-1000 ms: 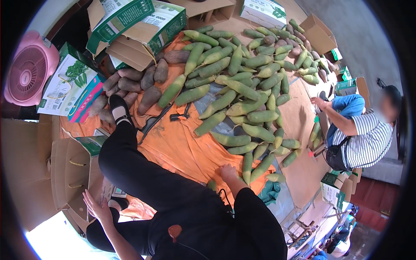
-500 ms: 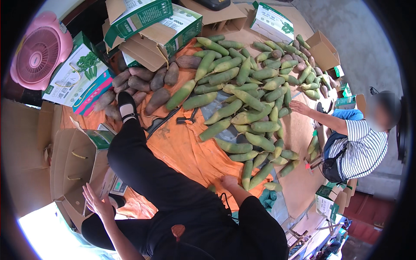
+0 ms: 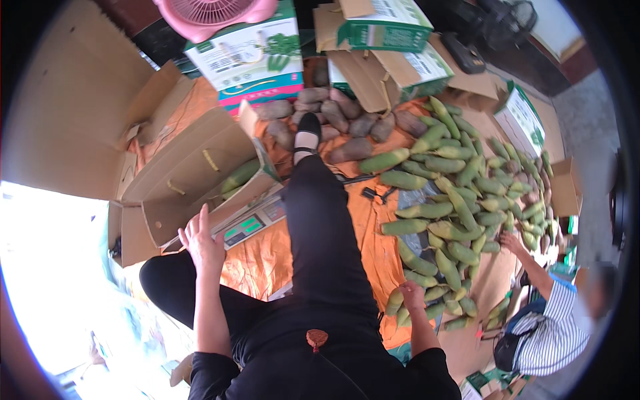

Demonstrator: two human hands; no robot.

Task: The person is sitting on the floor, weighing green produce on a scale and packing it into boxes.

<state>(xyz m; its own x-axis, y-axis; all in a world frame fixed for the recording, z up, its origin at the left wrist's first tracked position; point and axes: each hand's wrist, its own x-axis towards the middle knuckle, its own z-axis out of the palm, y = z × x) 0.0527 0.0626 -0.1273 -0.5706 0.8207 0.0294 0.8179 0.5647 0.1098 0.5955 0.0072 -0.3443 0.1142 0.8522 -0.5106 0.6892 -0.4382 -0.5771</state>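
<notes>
In the head view, the person's bare left hand (image 3: 204,247) is raised with its fingers spread and released, holding nothing, beside an open brown cardboard box (image 3: 190,157) near the left edge of a creased orange plastic sheet (image 3: 375,233). An elongated pale-green radish (image 3: 240,175) lies inside the box, and a flat pale weighing scale with a green-lit display (image 3: 244,231) sits along its near side.

The bare right hand (image 3: 413,295) is at the near end of a large heap of elongated green radishes (image 3: 460,207), its fingers bent beside a short, stout green radish (image 3: 394,302); whether they grasp it I cannot tell. The heap covers the sheet's right edge and spreads onto brown cardboard (image 3: 490,280).

Toward the sheet's far edge lie stubby brownish-purple radishes (image 3: 350,151), in front of a white-and-green printed carton (image 3: 257,53). To the right, a co-worker in a black-and-white striped shirt (image 3: 550,337) stretches one hand (image 3: 513,244) to the heap's right side.
</notes>
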